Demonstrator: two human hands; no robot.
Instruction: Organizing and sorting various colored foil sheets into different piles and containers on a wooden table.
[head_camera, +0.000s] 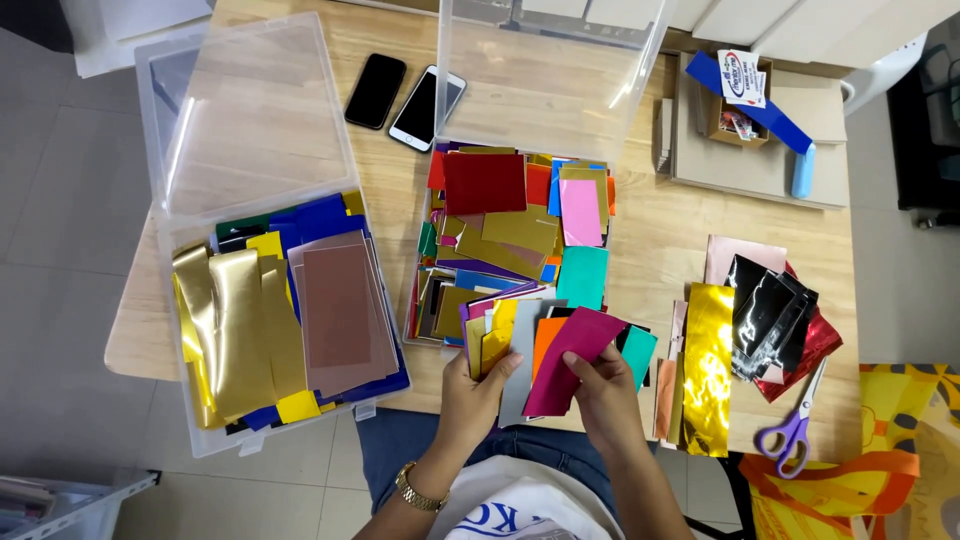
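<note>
Left box (170, 150): gold, blue and brown foil sheets. Middle box (455, 100): mixed coloured cards. Left hand (470, 385) grips a fanned stack of cards (515, 335) over the table's near edge. Right hand (603, 385) pinches a magenta card (575, 355) in that fan. Right: foil pile (760, 320), purple scissors (795, 425).

Looks like a home craft corner or small hobby workshop. Shown by a light wooden table (660, 240) on grey floor tiles (60, 200), clear plastic boxes (160, 120) of coloured foil paper at nine and twelve o'clock, purple-handled scissors (790, 430) at four o'clock, two phones (405, 98) lying near eleven o'clock.
</note>
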